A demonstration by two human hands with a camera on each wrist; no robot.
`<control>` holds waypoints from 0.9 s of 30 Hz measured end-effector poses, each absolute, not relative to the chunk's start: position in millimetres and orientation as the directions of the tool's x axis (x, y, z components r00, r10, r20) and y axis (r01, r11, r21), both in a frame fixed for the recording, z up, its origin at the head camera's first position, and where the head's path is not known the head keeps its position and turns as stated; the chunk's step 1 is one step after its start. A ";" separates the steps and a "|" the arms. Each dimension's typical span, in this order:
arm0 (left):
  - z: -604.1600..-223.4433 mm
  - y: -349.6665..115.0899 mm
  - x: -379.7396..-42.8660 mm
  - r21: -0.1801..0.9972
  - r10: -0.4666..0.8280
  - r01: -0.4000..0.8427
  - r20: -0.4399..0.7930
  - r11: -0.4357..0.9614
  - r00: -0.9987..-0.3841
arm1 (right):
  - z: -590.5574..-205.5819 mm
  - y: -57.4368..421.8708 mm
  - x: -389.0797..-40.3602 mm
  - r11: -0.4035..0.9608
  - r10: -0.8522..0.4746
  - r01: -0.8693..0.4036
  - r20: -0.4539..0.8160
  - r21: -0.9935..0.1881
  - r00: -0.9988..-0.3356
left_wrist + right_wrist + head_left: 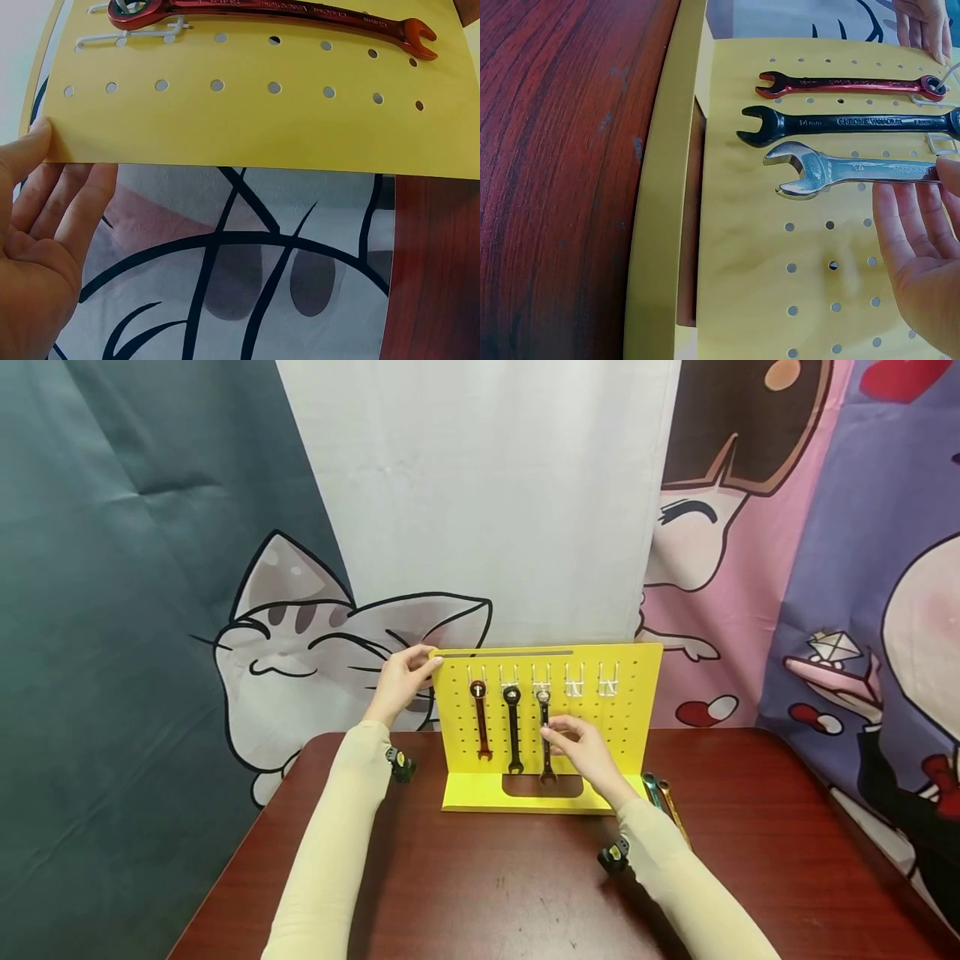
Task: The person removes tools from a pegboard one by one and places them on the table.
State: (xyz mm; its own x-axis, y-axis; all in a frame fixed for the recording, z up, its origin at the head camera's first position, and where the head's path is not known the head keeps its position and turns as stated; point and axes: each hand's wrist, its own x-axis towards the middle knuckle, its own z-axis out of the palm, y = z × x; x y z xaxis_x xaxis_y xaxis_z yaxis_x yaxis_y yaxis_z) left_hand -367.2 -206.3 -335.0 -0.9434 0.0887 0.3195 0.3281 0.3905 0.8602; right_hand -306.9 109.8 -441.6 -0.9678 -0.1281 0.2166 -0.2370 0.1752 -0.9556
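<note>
A yellow pegboard stands upright on the table. My left hand pinches its upper left corner, thumb on the front and fingers behind, as the left wrist view shows. My right hand holds a silver combination wrench between thumb and fingers, in front of the third hook from the left. The wrench hangs nearly upright, its ring end at the hook and open end down. Whether the ring sits on the hook is unclear. To its left hang a black wrench and a red wrench on their hooks.
Two white hooks, one pair-pronged hook and another hook, hold nothing at the board's right. A teal wrench and a gold wrench lie on the brown table, right of the board. A printed curtain hangs behind.
</note>
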 end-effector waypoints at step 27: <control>-335.2 -205.6 -365.5 0.864 0.084 0.323 0.316 0.386 -0.945 | -416.2 114.0 -285.6 0.106 -0.167 -0.248 0.229 -0.963 -0.959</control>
